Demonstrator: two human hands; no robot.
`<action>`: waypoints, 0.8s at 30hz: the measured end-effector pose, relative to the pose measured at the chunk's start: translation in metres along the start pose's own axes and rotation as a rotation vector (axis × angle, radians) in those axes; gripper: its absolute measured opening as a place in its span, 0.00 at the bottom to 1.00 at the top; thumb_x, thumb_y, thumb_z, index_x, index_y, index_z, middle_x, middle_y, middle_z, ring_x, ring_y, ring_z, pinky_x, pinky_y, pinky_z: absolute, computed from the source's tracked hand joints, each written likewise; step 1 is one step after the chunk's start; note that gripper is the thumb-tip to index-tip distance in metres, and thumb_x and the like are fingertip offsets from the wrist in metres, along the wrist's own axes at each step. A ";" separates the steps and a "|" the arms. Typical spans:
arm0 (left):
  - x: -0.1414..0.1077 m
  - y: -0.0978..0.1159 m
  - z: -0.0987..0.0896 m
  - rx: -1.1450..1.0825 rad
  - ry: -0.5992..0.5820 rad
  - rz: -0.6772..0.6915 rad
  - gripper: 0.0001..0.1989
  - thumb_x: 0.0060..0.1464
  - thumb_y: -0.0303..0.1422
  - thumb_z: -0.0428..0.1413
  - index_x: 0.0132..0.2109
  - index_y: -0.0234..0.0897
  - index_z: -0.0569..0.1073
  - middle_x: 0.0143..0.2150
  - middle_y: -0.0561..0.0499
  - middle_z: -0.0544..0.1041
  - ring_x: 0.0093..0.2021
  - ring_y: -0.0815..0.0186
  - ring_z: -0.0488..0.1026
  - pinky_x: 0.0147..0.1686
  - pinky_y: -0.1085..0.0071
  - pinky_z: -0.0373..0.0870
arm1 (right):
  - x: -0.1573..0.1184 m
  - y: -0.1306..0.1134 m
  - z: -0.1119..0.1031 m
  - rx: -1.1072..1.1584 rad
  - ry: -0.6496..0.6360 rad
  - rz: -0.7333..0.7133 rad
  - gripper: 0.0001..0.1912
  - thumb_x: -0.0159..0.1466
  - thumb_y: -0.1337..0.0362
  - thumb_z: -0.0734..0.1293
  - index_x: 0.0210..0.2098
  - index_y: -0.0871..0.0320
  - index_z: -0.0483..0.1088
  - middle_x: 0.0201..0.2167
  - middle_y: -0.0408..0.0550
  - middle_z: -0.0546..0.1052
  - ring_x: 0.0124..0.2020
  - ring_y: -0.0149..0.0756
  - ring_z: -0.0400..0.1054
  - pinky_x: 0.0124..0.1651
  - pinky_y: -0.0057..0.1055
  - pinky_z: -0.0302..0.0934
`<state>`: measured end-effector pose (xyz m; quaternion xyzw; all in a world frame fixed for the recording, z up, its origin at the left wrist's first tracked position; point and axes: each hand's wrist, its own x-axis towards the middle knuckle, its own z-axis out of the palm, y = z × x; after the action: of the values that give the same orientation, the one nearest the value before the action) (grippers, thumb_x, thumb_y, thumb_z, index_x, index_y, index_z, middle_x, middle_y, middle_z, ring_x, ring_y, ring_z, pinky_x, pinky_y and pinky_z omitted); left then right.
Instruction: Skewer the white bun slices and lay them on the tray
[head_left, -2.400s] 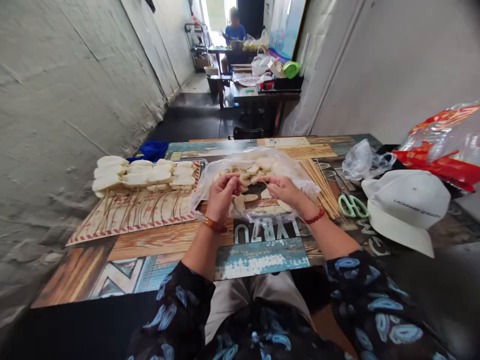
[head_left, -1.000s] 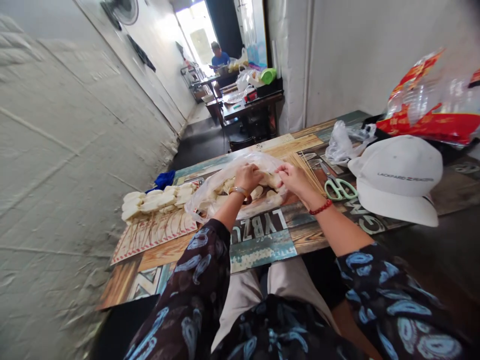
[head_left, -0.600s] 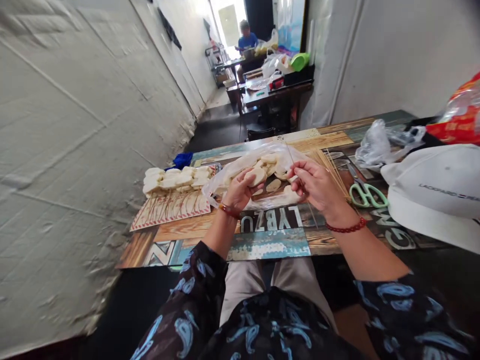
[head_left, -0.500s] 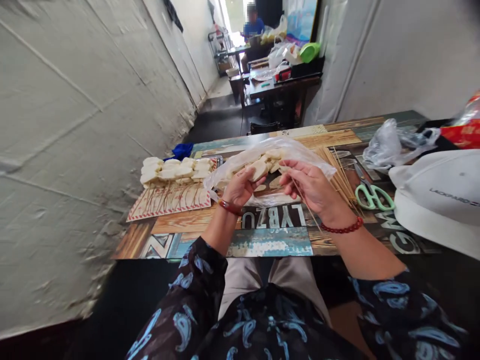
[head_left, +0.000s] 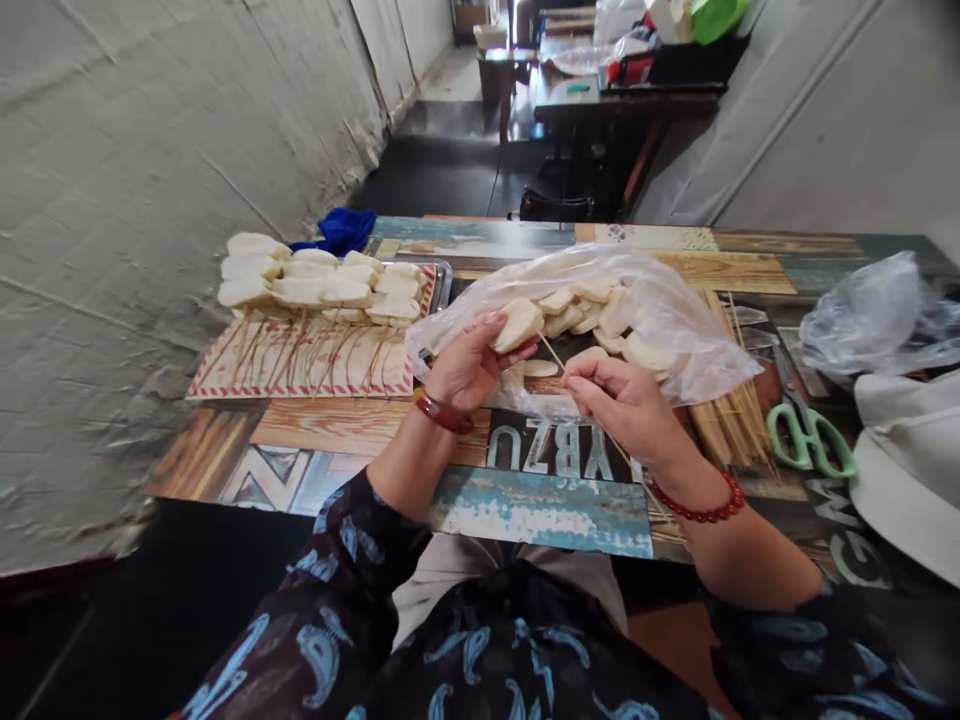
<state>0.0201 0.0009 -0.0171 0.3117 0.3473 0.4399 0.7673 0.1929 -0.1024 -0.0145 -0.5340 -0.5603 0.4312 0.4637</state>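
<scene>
My left hand (head_left: 470,370) is closed around a pale oval slice (head_left: 519,325) that looks like bread or steamed bun. Pinched in my right hand (head_left: 619,400) is a thin wooden skewer (head_left: 553,352). Its upper end meets the slice's lower right edge; how deep it goes in, I cannot tell. Behind both hands lies a clear plastic bag (head_left: 480,290), spread open, with many loose slices (head_left: 581,308) in it. To the left, skewered slices (head_left: 322,285) lie stacked in rows, their sticks pointing toward me over a red-and-white bordered paper (head_left: 307,365).
Right of the bag are a bundle of bare skewers (head_left: 724,430), green-handled scissors (head_left: 810,435), a white cap (head_left: 911,460) and a crumpled plastic bag (head_left: 877,310). A blue cloth (head_left: 341,232) lies at the back left, by a metal tray edge (head_left: 444,285). Another table (head_left: 592,105) stands beyond.
The view has tilted down and come closer. My right hand has drawn back from a slice near its fingertips, and the skewer's end is now at the slice in my left hand.
</scene>
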 end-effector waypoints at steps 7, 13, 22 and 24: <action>-0.006 0.001 0.000 -0.059 0.000 -0.029 0.08 0.55 0.31 0.62 0.43 0.35 0.77 0.47 0.46 0.82 0.47 0.57 0.81 0.51 0.57 0.79 | -0.008 -0.004 0.018 0.043 -0.090 0.095 0.08 0.62 0.62 0.65 0.37 0.58 0.73 0.17 0.37 0.70 0.14 0.25 0.56 0.18 0.24 0.51; -0.005 -0.002 0.001 -0.009 -0.011 -0.030 0.08 0.55 0.31 0.63 0.42 0.33 0.78 0.44 0.46 0.83 0.48 0.57 0.81 0.51 0.57 0.79 | -0.007 0.004 0.012 -0.029 -0.051 0.092 0.09 0.62 0.64 0.64 0.39 0.59 0.75 0.16 0.37 0.70 0.14 0.25 0.56 0.18 0.24 0.49; -0.005 -0.001 -0.001 -0.022 0.014 -0.016 0.07 0.54 0.31 0.63 0.40 0.33 0.77 0.45 0.45 0.82 0.47 0.56 0.81 0.52 0.54 0.79 | -0.008 0.005 0.014 -0.056 -0.067 0.090 0.10 0.62 0.64 0.64 0.38 0.58 0.75 0.16 0.37 0.70 0.14 0.25 0.54 0.18 0.25 0.49; -0.005 -0.001 -0.001 -0.009 0.020 -0.020 0.08 0.55 0.31 0.63 0.41 0.33 0.77 0.46 0.45 0.82 0.46 0.56 0.81 0.51 0.54 0.79 | -0.008 0.005 0.014 -0.055 -0.063 0.093 0.10 0.61 0.63 0.64 0.38 0.58 0.75 0.15 0.37 0.70 0.14 0.25 0.55 0.19 0.25 0.50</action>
<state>0.0180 -0.0037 -0.0172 0.3004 0.3559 0.4370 0.7695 0.1799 -0.1097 -0.0228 -0.5582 -0.5608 0.4533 0.4104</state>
